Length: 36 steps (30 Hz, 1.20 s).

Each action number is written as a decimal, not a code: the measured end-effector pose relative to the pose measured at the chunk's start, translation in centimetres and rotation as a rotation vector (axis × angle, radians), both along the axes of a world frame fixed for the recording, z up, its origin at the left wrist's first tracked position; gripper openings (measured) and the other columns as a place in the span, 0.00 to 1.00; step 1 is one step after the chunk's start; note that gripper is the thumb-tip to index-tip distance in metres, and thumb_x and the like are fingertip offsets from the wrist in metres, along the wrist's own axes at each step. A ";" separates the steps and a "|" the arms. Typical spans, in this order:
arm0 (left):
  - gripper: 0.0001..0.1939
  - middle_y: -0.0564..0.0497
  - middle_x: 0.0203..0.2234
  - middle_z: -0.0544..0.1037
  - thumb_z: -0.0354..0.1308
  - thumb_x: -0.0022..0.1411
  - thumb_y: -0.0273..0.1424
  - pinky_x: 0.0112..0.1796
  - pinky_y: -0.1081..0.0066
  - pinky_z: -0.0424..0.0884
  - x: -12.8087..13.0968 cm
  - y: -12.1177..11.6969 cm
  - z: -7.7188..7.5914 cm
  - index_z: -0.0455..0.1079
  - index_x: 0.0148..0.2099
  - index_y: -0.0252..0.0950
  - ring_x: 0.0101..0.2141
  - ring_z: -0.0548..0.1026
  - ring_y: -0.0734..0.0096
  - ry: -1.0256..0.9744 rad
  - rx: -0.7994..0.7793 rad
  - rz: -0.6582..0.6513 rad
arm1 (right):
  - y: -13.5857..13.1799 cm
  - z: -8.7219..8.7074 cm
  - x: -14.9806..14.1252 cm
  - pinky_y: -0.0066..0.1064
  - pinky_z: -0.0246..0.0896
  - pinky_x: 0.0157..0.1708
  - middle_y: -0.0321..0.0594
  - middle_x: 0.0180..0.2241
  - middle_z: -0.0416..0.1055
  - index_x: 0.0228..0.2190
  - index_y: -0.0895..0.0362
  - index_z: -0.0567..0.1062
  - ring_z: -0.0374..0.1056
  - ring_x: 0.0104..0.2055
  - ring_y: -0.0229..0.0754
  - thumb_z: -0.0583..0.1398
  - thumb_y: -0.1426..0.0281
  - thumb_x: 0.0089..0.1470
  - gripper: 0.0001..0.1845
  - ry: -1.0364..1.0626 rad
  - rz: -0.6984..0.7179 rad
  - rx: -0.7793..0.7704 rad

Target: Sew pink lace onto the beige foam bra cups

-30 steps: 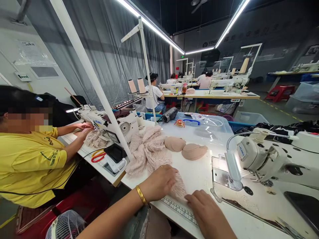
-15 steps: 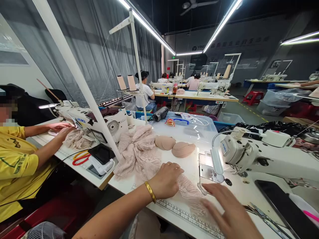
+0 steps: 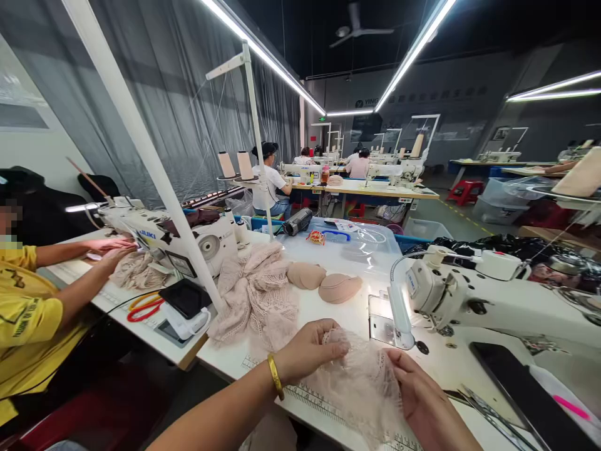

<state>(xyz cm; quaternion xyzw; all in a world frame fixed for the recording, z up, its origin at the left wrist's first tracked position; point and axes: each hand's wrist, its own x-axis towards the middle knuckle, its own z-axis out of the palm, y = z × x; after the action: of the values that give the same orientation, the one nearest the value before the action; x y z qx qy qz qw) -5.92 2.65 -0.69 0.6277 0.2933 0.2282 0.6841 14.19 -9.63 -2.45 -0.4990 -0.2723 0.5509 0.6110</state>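
Pale pink lace fabric [image 3: 354,376] is stretched between my two hands, over the ruler-marked front edge of the sewing table. My left hand [image 3: 315,351], with a gold bangle at the wrist, pinches its left upper part between thumb and fingers. At the right, my right hand [image 3: 417,391] pinches the lace's other edge. Beyond my hands lie two beige bra cups [image 3: 340,288], side by side. A heap of the same pink lace [image 3: 256,288] rests left of them. The sewing machine [image 3: 446,288] stands to the right, its lamp lit over the metal plate [image 3: 382,327].
Near my right arm are a black phone [image 3: 521,388] and metal scissors [image 3: 488,407]. A white pole [image 3: 150,150] rises at the left. Beyond it, a co-worker in yellow [image 3: 32,300] sews; red-handled scissors [image 3: 145,307] lie between us. A clear plastic bin [image 3: 375,250] stands behind the cups.
My right hand has gone from open fingers to pinching the lace. My left hand has turned, thumb now on top, and the lace is lifted and spread between both hands. The view has shifted slightly.
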 end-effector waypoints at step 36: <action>0.07 0.52 0.29 0.72 0.51 0.66 0.35 0.31 0.71 0.68 -1.5 7.5 5.1 0.67 0.40 0.37 0.31 0.71 0.69 0.420 0.910 0.377 | 3.0 -2.6 0.5 0.33 0.66 0.35 0.41 0.33 0.77 0.37 0.54 0.79 0.70 0.34 0.44 0.62 0.41 0.58 0.29 -0.185 -0.106 0.058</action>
<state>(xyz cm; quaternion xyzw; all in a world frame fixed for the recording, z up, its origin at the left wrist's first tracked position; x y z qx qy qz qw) -7.40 10.18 4.40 0.8294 0.4028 0.3208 0.2166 14.74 -6.62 -5.06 -0.5434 -0.3165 0.4612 0.6260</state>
